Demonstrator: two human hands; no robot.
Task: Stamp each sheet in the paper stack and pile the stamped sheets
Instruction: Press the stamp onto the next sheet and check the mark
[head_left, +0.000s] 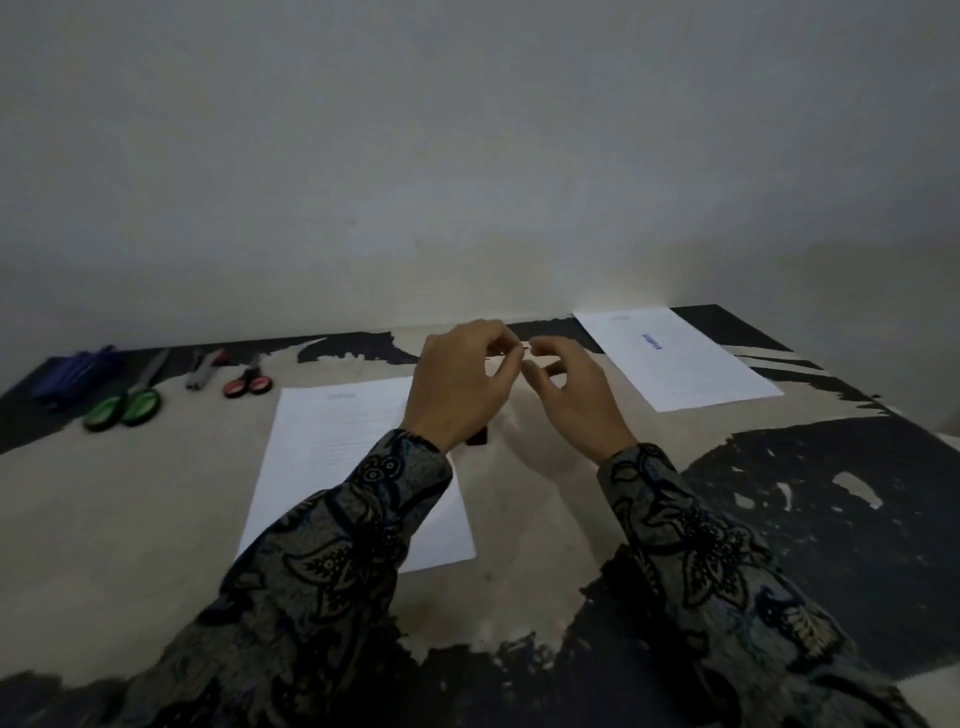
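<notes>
A stack of white printed sheets (332, 457) lies on the table in front of me, and my left sleeve covers its right side. A single sheet with a blue stamp mark (675, 358) lies at the far right. A small dark object (478, 436), possibly the stamp, stands just past the stack's right edge, mostly hidden under my left wrist. My left hand (462, 384) hovers above the table with its fingertips curled together. My right hand (566, 389) is beside it, loosely curled. The fingertips of both hands nearly meet, and I cannot tell whether anything small is held between them.
Along the far left of the table lie green-handled scissors (124, 408), red-handled scissors (248, 383), a marker (205, 370) and a blue bundle (72, 376). The table top (519, 545) is worn, beige with black patches, and it ends at a plain wall.
</notes>
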